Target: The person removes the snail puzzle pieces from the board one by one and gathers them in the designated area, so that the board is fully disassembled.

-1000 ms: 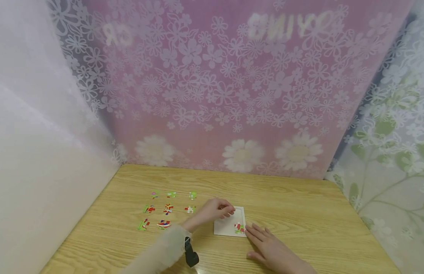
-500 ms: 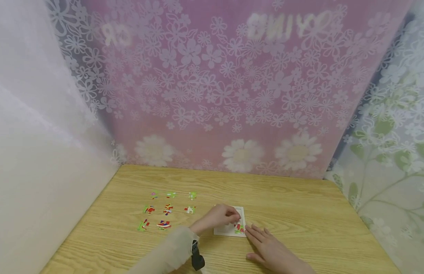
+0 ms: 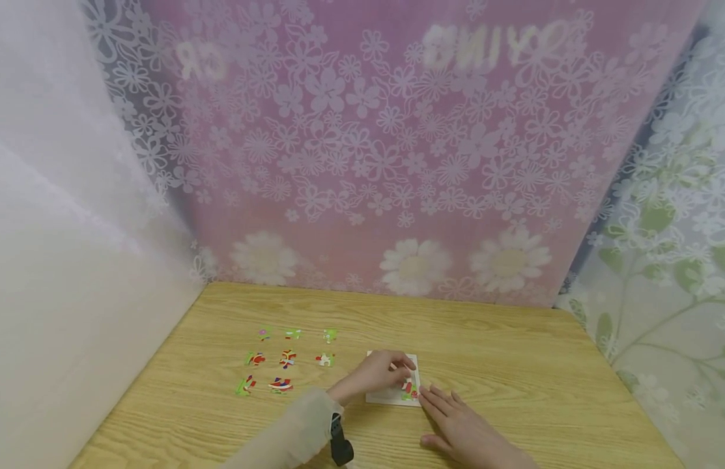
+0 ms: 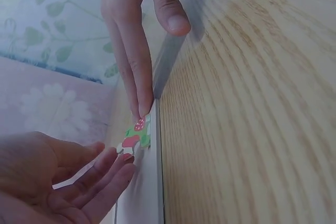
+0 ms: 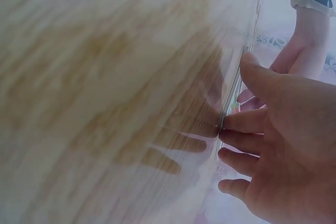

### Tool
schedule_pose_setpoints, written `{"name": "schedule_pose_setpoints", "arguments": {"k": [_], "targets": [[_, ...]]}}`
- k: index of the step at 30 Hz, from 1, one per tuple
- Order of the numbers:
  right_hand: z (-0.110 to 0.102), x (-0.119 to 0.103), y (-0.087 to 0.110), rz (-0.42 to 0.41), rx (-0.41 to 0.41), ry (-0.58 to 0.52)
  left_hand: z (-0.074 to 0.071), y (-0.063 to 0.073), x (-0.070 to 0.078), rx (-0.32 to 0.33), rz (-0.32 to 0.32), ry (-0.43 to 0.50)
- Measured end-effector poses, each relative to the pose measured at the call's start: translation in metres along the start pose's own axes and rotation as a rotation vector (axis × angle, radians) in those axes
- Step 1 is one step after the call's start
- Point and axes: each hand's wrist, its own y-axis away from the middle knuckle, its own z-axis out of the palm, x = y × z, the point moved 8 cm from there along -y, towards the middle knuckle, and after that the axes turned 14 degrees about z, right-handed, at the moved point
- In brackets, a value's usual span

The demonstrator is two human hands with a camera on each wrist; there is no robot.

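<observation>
A white puzzle tray (image 3: 385,398) lies on the wooden table before the person. In its lower right corner sits a jigsaw piece (image 4: 137,134), green and red with a white knob. Over the tray bends the left hand (image 3: 381,374), fingers loosely curved. In the left wrist view its fingertips (image 4: 126,171) come right at the knob end of the piece; nothing shows gripped between them. The right hand (image 3: 464,423) lies flat on the table, straight fingertips against the tray's right edge. The right wrist view shows that hand's fingers (image 5: 244,121) spread along the tray edge.
Left of the tray, several loose jigsaw pieces (image 3: 287,358) lie in three rows on the table (image 3: 514,365). A dark wrist device (image 3: 341,443) sits on the left sleeve. A pink flowered backdrop (image 3: 362,195) rises behind the table.
The left hand has moved right and slightly down over the tray, toward the piece in the corner. The right hand has stayed at the tray's edge.
</observation>
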Motion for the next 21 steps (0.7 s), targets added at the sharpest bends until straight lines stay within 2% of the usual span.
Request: {"name": "schedule_pose_setpoints", "arguments": {"k": [6, 13, 21], "targets": [[0.0027, 0.0009, -0.0008, 0.019, -0.034, -0.019, 0.0, -0.0004, -0.0018, 0.025, -0.019, 0.044], [0.0042, 0.0015, -0.0013, 0.028, -0.058, -0.033, 0.0015, -0.0024, -0.0044, -0.011, -0.007, 0.024], [0.0047, 0.0028, -0.0016, 0.043, -0.09, -0.061, 0.0028, -0.0012, -0.007, -0.025, -0.028, 0.034]]}}
